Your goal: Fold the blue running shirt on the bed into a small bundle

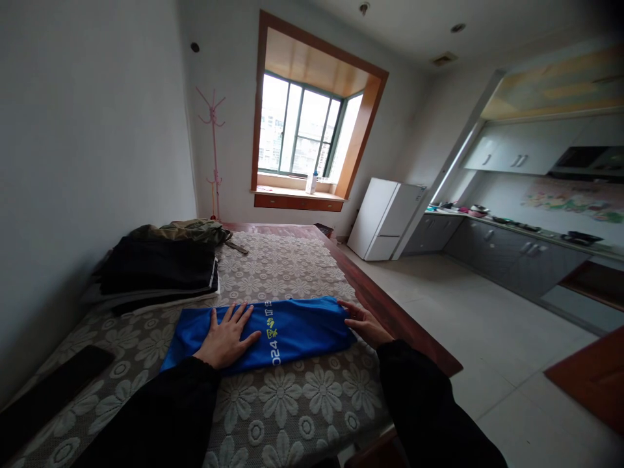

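Observation:
A blue T-shirt (302,328), folded into a long strip with white and yellow print, lies on the flower-patterned tablecloth (280,393). My left hand (228,335) rests flat on its left part, fingers spread. At the shirt's right end, my right hand (363,323) has its thumb on top and its fingers curled at the edge, pinching the cloth. The undersides of those fingers are hidden.
A stack of folded dark clothes (158,263) sits at the table's left, by the wall. A long dark object (58,383) lies nearer on that side. The table's red wooden edge (390,302) runs along the right. Beyond stand a pink coat rack (214,149) and white fridge (385,218).

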`<state>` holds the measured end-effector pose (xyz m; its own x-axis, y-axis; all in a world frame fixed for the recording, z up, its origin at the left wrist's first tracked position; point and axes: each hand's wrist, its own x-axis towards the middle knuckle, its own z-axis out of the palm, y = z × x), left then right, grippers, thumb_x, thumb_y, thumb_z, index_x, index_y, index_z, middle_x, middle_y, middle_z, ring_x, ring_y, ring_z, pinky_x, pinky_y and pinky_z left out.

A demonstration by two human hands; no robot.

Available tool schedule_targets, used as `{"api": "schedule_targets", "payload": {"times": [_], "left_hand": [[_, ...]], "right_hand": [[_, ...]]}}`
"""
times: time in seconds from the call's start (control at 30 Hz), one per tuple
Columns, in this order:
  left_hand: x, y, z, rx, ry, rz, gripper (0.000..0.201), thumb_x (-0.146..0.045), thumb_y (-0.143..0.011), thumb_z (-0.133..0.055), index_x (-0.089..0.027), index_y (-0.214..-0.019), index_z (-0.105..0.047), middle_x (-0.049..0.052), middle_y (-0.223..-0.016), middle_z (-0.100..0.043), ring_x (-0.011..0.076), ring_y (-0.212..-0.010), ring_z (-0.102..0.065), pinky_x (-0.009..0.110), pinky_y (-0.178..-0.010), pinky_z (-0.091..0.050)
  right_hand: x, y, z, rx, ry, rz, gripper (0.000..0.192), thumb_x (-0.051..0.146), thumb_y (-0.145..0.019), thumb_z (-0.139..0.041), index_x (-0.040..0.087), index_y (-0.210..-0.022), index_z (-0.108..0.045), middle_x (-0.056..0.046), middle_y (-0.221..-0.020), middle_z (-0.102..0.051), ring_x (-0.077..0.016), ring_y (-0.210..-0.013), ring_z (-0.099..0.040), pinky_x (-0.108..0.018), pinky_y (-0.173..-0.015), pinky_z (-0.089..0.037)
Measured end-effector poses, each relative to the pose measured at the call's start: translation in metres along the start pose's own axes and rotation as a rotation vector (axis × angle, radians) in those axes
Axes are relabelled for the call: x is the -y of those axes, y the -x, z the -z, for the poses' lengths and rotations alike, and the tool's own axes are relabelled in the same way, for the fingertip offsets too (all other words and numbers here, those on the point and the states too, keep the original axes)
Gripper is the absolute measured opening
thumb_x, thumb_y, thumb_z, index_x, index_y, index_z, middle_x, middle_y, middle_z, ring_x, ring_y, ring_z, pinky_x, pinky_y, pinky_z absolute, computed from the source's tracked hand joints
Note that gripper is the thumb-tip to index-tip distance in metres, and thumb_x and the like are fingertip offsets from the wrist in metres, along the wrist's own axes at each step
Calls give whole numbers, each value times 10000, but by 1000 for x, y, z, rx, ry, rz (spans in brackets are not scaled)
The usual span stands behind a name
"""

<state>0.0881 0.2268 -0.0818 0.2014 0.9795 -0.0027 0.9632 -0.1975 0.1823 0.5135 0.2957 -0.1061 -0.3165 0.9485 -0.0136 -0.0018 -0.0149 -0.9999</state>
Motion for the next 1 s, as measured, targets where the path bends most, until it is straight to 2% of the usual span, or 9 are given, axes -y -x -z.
{"api": "schedule_targets", "payload": {"times": [0.13,0.3,0.43,0.53,0.63,0.7,0.8,0.9,1.0], "left_hand": [[1,0,-1,-10,9,-4,762,-659,-982,-321,-239,-1616,-296,84,-1702,-241,363,-1589,-122,754,-1203,-73],[1,0,0,-8,16,-8,762,-660,-982,-323,-233,-1613,-306,92,-1700,-242,364,-1588,-131,753,-1202,-59],[1,0,-1,-13,14,-11,761,-657,-982,-328,-234,-1614,-306,95,-1699,-250,367,-1588,-128,754,-1200,-58],[1,0,-2,-12,9,-9,750,-651,-983,-330,-246,-1614,-306,91,-1701,-253,368,-1588,-124,753,-1200,-62],[1,-1,-2,-9,7,-7,753,-658,-980,-330,-255,-1615,-305,85,-1703,-255,366,-1589,-123,744,-1206,-61],[1,-1,-2,-10,5,-7,759,-662,-979,-324,-247,-1615,-306,85,-1703,-255,362,-1589,-123,735,-1212,-56],[1,0,-2,-10,-1,-5,762,-657,-982,-321,-230,-1613,-310,88,-1701,-253,357,-1590,-125,728,-1216,-48],[1,0,-2,-18,3,-7,756,-659,-979,-328,-243,-1611,-318,88,-1701,-258,357,-1591,-118,725,-1216,-51],[2,0,-3,-25,10,-14,752,-671,-977,-317,-265,-1609,-324,82,-1704,-256,356,-1590,-120,720,-1217,-59]], "right_hand": [[1,-1,-1,-43,33,-13,693,379,-687,-863,288,-1347,-670,-45,-1189,-714,-192,-878,-664,-309,-759,-527],[3,-2,5,-21,244,-38,603,415,-692,-832,280,-1267,-709,-53,-1198,-702,-237,-992,-648,-339,-801,-543],[5,0,7,-30,314,-38,623,433,-702,-790,261,-1289,-674,-64,-1143,-687,-217,-881,-654,-330,-692,-557],[8,6,6,-203,467,42,544,460,-725,-774,218,-1206,-698,-86,-1101,-679,-233,-892,-661,-344,-709,-566],[11,12,1,-360,706,66,485,536,-767,-747,202,-1119,-717,-55,-860,-681,-224,-760,-647,-355,-710,-538],[13,15,-5,-283,742,3,537,591,-812,-698,200,-1181,-694,-22,-710,-661,-218,-663,-631,-354,-674,-510],[15,14,-14,-120,680,-79,628,570,-817,-701,204,-1320,-623,8,-629,-644,-213,-607,-614,-340,-623,-468],[13,10,-18,-77,587,-44,661,456,-752,-761,235,-1353,-600,29,-652,-622,-194,-625,-583,-326,-624,-443],[9,9,-17,-56,444,-15,610,421,-737,-732,257,-1313,-621,43,-681,-576,-176,-627,-546,-319,-622,-436]]}}
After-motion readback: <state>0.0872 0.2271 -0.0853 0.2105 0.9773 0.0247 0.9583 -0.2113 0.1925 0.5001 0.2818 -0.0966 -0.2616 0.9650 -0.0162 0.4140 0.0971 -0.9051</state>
